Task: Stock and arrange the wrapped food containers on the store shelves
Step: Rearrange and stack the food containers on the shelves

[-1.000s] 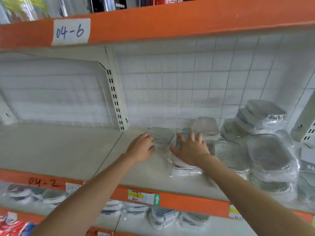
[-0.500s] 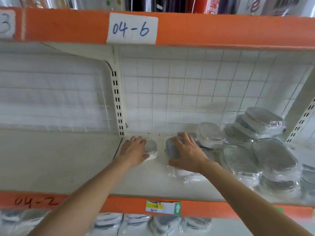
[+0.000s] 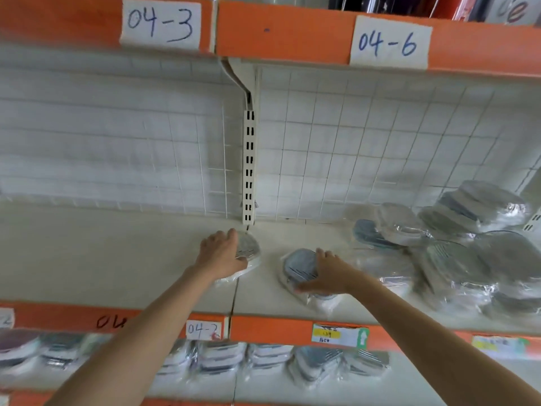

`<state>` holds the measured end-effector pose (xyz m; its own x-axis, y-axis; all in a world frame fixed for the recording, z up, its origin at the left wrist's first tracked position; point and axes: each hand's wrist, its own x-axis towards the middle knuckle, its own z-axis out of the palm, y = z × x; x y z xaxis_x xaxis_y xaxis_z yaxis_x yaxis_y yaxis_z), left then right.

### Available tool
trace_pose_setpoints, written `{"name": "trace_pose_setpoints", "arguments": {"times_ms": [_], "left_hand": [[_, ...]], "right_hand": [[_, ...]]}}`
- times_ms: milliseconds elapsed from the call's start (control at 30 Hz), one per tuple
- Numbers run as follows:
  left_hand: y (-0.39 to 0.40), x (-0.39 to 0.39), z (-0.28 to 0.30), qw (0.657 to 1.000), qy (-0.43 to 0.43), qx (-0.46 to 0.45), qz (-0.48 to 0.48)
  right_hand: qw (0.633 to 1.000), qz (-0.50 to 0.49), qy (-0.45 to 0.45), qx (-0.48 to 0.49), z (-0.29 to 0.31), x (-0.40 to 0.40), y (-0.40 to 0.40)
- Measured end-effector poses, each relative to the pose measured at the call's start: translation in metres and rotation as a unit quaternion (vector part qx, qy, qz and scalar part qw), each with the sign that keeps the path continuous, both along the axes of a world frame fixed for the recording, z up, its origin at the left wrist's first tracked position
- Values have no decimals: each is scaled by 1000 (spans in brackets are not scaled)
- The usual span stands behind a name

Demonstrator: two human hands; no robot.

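Middle shelf [image 3: 117, 259] of a store rack, seen from the aisle. The person's left hand [image 3: 219, 254] lies over a wrapped container [image 3: 248, 247] at the seam between two shelf bays, just in front of the slotted upright [image 3: 249, 165]; its fingers [image 3: 231, 235] curl over the lid's far edge while the thumb runs along the near edge, so the hand grips the pack. The right hand [image 3: 328, 273] rests on a second wrapped container [image 3: 298, 266] with a blue-grey lid, lying on the right bay, near the first pack but apart from it. Its fingers reach over the top and the thumb sits low against the near side, clamped on the pack. Loose clear film spreads on the shelf around both containers.

To the right, a pile of wrapped containers [image 3: 456, 259] lies tilted and overlapping, reaching back to the white wire-grid back panel [image 3: 351, 142]. The orange edge of the shelf above carries handwritten labels "04-3" [image 3: 161, 24] and "04-6" [image 3: 389, 42]. The orange front edge of the middle shelf carries a label reading "04-2" [image 3: 203, 329] and a yellow price tag [image 3: 339, 335] with a green arrow. Below, the lower shelf [image 3: 263, 388] holds a row of stacked wrapped containers [image 3: 222, 358]; their detail is blurred.
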<state>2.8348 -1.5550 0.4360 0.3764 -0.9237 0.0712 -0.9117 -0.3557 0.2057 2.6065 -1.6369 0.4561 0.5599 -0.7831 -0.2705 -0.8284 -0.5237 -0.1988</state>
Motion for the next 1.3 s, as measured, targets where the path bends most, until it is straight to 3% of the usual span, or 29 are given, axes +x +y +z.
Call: {"name": "trace_pose_setpoints", "arguments": {"times_ms": [267,600,667,767,833,967,1133,1300], "left_hand": [[-4,17,-4,994,30,75,74],[12,-15,-11,979,89,-26,181],[18,-32,-12,976,59,-52,205],[27,-68,-14,968,-68,-138,200],[35,-95,-14,951,-120,-204,200],[63,-126,-3,908,-112,-308,261],[83,-149,19,921,-100,-317,203],[115,-184,-1,931,-95,-315,158]], "right_hand": [[999,-24,-32,-26,-12,1,5],[988,63,-127,-56,-20,-11,5],[983,92,-143,-66,-23,-13,2],[975,126,-162,-87,-30,-14,1],[960,153,-206,-115,-32,-19,5],[890,262,-316,-200,-33,-50,23],[848,270,-366,-273,-23,-93,42],[863,250,-327,-292,-32,-144,87]]}}
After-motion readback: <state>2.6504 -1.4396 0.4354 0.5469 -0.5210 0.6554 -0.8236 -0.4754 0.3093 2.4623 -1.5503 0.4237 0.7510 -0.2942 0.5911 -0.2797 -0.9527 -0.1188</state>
